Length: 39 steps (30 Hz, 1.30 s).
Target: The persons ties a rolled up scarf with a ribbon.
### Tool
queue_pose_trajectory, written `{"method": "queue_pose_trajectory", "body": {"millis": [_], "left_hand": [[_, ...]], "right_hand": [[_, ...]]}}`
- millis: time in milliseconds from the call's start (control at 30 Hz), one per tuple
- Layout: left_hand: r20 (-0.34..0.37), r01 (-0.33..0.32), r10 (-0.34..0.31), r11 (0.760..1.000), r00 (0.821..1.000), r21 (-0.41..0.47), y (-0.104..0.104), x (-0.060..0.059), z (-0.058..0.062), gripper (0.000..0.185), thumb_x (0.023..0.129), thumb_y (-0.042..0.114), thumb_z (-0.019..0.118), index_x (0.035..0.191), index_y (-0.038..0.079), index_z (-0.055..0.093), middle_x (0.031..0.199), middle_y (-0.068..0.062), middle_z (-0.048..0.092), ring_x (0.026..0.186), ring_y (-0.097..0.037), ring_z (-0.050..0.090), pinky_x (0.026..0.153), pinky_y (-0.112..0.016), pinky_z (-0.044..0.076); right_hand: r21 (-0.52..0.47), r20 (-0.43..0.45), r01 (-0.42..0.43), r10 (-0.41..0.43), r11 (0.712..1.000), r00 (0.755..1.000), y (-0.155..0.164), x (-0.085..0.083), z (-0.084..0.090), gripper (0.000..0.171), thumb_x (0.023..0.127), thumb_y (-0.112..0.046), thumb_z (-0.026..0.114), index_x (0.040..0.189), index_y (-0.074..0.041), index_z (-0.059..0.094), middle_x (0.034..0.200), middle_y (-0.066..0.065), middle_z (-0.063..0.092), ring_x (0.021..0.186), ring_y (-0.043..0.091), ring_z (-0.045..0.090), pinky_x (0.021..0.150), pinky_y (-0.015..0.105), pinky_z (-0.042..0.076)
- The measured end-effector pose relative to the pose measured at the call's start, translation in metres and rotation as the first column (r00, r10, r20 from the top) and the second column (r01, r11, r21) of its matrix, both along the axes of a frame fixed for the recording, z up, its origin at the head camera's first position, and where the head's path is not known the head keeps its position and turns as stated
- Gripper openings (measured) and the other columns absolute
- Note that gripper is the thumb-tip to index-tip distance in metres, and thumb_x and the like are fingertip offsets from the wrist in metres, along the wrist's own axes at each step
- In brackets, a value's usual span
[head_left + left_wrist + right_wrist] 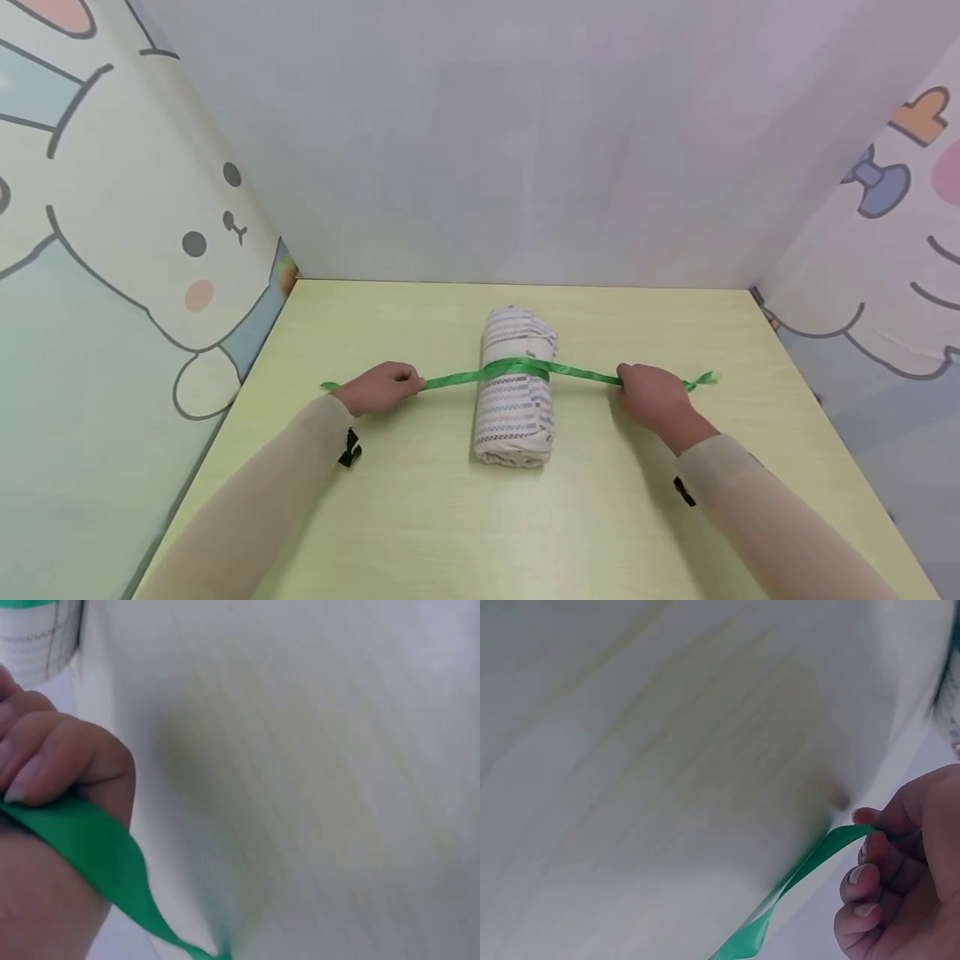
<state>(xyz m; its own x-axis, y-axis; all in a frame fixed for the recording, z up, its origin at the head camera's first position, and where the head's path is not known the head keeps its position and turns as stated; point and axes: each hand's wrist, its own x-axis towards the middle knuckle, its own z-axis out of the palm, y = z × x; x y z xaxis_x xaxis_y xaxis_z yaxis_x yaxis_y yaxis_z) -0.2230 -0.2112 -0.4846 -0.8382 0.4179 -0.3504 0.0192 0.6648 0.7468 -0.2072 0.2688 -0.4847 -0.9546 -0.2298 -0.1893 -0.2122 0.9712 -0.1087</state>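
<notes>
Pale cylindrical roll of striped cloth (pixel 513 417) laid on a pale yellow flat tabletop (pixel 420 533). Shiny green flat ribbon (pixel 517 365) passed around the roll's middle, its lengths drawn out to both sides. Left of the roll, the ribbon is gripped by the left hand (pixel 381 388), fingers curled tightly over it; right of the roll, it is pinched between thumb and fingertips of the right hand (pixel 656 396). Loose tail seen beyond each hand. Rolling and wrapping judged done; final fastening judged left. No bow seen; whether a first knot is made cannot be told.
</notes>
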Motion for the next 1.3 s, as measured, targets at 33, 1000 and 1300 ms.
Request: {"method": "queue_pose_trajectory", "body": {"millis": [33,1000,1300], "left_hand": [[-0.001,-0.002,0.002,1.0,1.0,-0.02,-0.004,0.0,-0.001,0.038,0.106,0.041,0.059,0.088,0.008,0.064,0.075,0.0,0.048,0.063,-0.017,0.038,0.063,-0.032,0.035],[-0.168,-0.104,0.057,0.954,0.984,-0.282,-0.095,-0.001,-0.004,0.019,0.102,0.028,0.066,0.092,0.012,0.063,0.085,-0.002,0.058,0.077,-0.019,0.052,0.072,-0.035,0.042],[-0.187,-0.105,0.038,0.926,0.982,-0.364,-0.087,0.004,-0.003,0.02,0.098,0.031,0.066,0.102,0.012,0.061,0.088,-0.003,0.059,0.08,-0.021,0.053,0.073,-0.039,0.043]], "right_hand": [[0.013,-0.001,-0.001,0.001,1.0,1.0,0.003,0.001,0.0,0.007,0.1,-0.008,0.056,0.093,-0.008,0.058,0.078,0.004,0.058,0.068,0.024,0.058,0.059,0.043,0.049],[0.007,0.054,0.176,-0.176,0.984,0.983,0.09,0.011,-0.001,0.024,0.096,-0.005,0.056,0.117,0.005,0.049,0.085,0.017,0.063,0.074,0.032,0.059,0.063,0.05,0.051],[-0.062,0.104,0.175,-0.168,0.983,0.98,0.087,0.01,0.0,0.042,0.09,-0.02,0.062,0.124,0.002,0.05,0.098,0.019,0.068,0.077,0.029,0.059,0.065,0.047,0.049]]}}
